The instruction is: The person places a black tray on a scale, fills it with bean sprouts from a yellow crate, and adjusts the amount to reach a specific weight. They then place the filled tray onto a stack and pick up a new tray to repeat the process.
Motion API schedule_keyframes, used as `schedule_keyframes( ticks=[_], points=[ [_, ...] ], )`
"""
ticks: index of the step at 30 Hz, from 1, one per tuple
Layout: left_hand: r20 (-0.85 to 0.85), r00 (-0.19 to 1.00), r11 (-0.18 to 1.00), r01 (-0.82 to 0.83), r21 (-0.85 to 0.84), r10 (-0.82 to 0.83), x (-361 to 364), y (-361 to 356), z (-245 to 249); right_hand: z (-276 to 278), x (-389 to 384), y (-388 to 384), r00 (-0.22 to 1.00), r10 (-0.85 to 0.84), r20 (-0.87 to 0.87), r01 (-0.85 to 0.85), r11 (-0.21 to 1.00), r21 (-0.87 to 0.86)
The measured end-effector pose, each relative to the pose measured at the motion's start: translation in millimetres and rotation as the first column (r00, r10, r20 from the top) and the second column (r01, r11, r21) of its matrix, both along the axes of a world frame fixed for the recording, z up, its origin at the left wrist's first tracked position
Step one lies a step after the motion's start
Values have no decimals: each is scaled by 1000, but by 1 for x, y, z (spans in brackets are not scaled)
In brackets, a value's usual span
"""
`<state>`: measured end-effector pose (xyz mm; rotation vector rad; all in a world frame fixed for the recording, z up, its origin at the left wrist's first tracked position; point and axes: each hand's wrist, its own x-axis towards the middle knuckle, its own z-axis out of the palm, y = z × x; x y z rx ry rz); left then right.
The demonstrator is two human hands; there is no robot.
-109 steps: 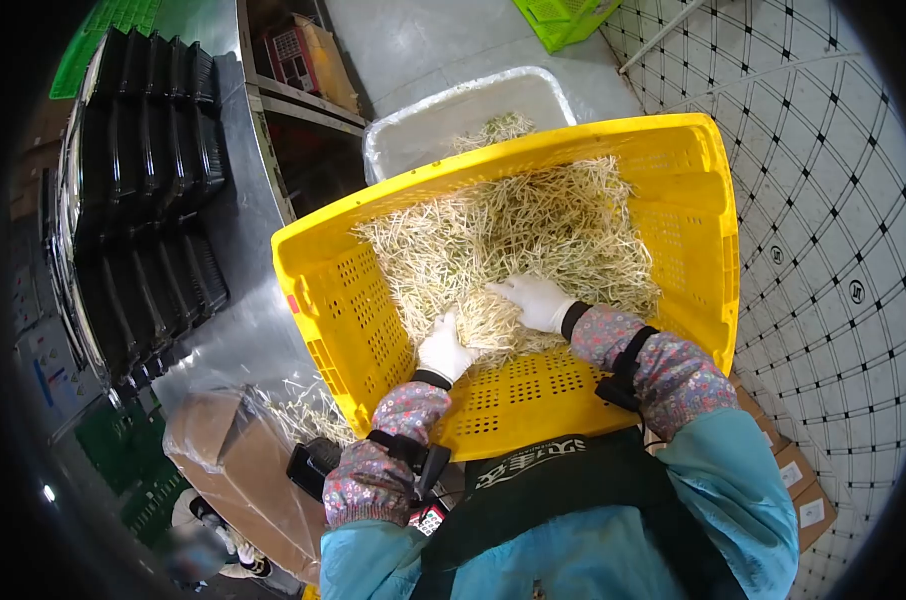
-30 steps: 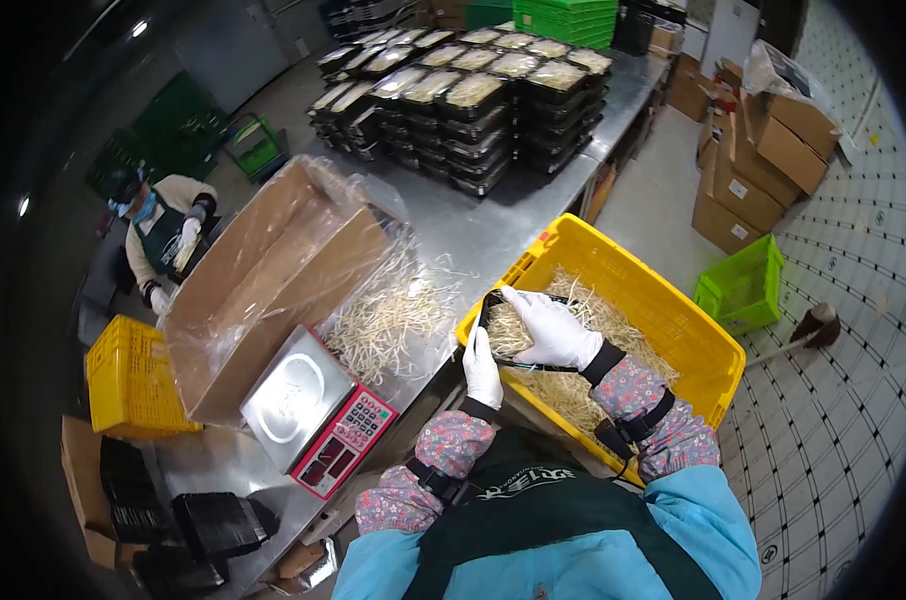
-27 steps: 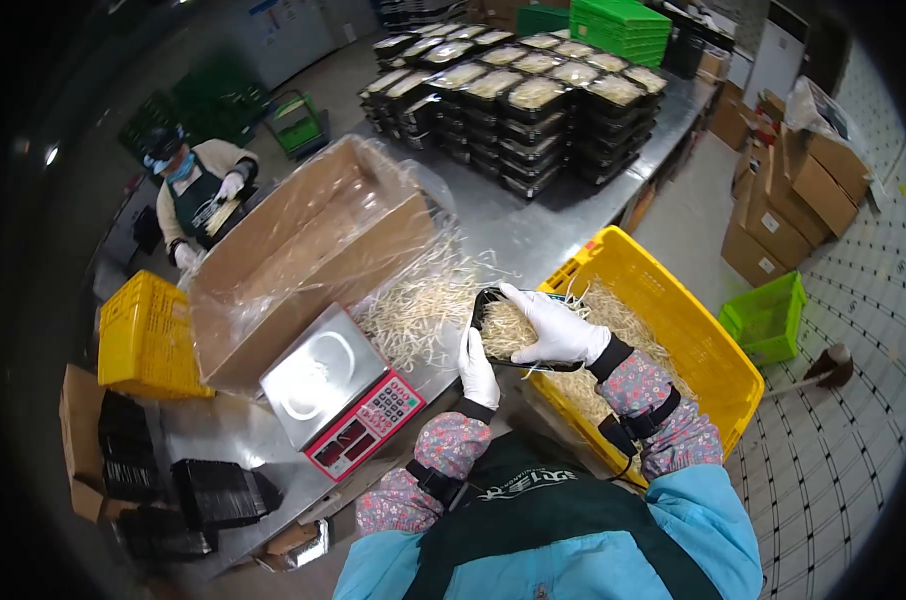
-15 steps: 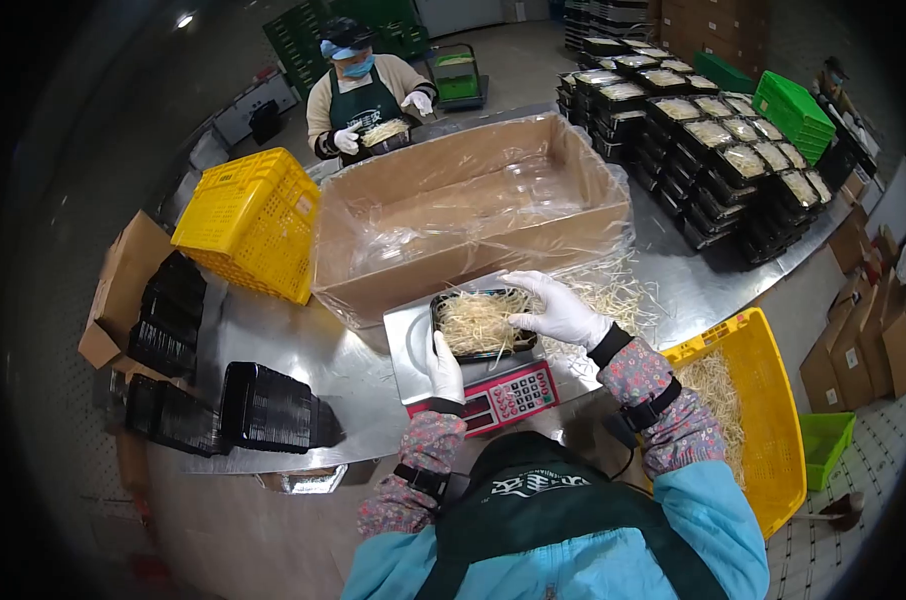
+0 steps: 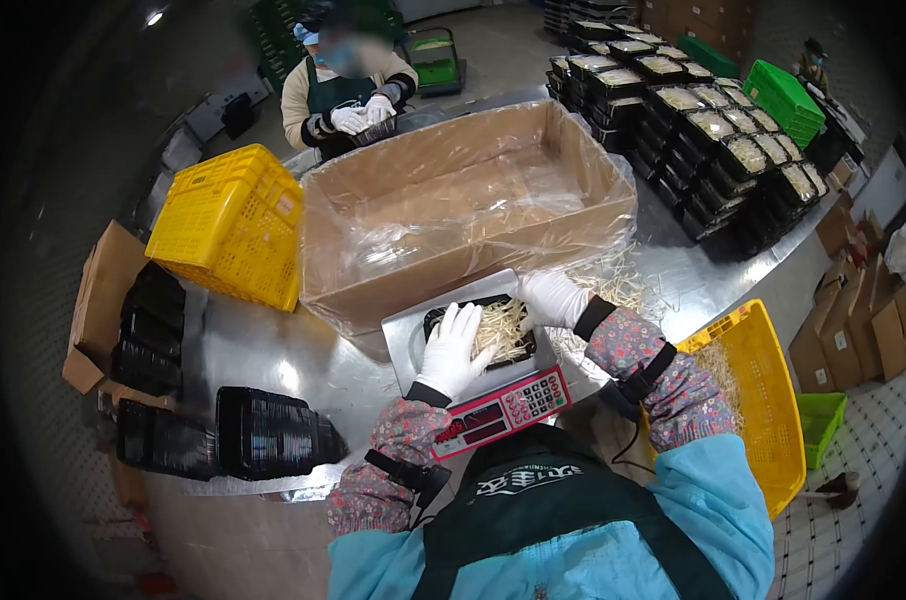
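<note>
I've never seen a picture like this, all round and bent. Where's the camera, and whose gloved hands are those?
The camera sits on a person's head, looking down; its wide lens bends the edges. Both white-gloved hands are that person's own. The left hand lies flat, fingers spread, on sprouts in a black tray, which stands on a scale on a steel table. The right hand is at the tray's far edge. Behind stands a plastic-lined cardboard box; a yellow crate holding more sprouts is on the right. Another person works across the table.
</note>
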<state>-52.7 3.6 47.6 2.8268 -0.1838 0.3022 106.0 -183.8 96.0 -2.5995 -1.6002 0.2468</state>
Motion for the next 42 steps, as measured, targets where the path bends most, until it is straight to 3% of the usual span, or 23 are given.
schedule_keyframes(
  ticks=[2, 3, 5, 9, 13, 16, 19, 20, 21, 23, 26, 29, 31, 33, 34, 37, 41, 42],
  points=[
    [78, 997, 998, -18, 59, 13, 2, -6, -10, -18, 1, -10, 999, -35, -24, 37, 996, 86],
    [23, 999, 999, -48, 8, 48, 4, -11, -12, -18, -5, -12, 999, -45, -2, 45, 989, 137],
    [-74, 991, 990, -116, -81, 110, 14, -23, -11, -25, -11, -8, 995, -68, 69, 62, 995, 79],
    [-36, 987, 979, -161, -125, 158, 20, -31, -19, -25, 11, -23, 991, -67, -119, 99, 955, 281],
    [-95, 964, 886, -266, -380, 249, 15, -39, 2, 36, 33, -51, 972, -123, -199, 192, 906, 378],
    [64, 963, 853, -199, -482, 261, 2, -33, 8, 77, 28, -55, 907, -65, -417, 280, 832, 479],
    [132, 941, 785, -175, -594, 310, -19, -23, 17, 71, 7, -36, 739, 119, -663, 403, 711, 576],
    [132, 934, 741, -172, -649, 333, -25, -21, 14, 46, 5, -24, 798, 216, -563, 311, 653, 691],
    [130, 926, 691, -167, -703, 356, -31, -19, 10, 35, -4, -13, 802, 182, -569, 295, 708, 642],
    [148, 929, 778, -189, -599, 340, -38, -15, 3, 3, -15, 2, 949, 80, -304, 82, 872, 483],
    [153, 950, 841, -156, -519, 271, -43, -12, -1, -15, -17, 2, 949, 83, -303, 66, 890, 450],
    [149, 959, 944, -196, -265, 241, -37, -14, 6, -29, -11, 3, 963, 218, -156, -87, 804, 588],
    [126, 970, 970, -186, -153, 206, -25, -19, 4, -39, -20, 11, 961, 250, -121, -177, 886, 428],
    [66, 980, 982, -189, 17, 187, -15, -19, -7, -58, -43, 18, 977, 191, -98, -156, 944, 290],
    [17, 985, 985, -172, -6, 172, -15, -20, -9, -59, -44, 16, 977, 164, -136, -136, 971, 195],
    [28, 982, 982, -184, -44, 185, -15, -20, -21, -64, -35, 23, 957, 197, -212, -157, 969, 190],
    [97, 970, 975, -223, -3, 222, -13, -27, -17, -65, -28, 20, 949, 204, -240, -120, 939, 324],
    [89, 964, 967, -244, -74, 250, -12, -27, -22, -64, -31, 19, 957, 182, -225, -64, 891, 449]
  ],
)
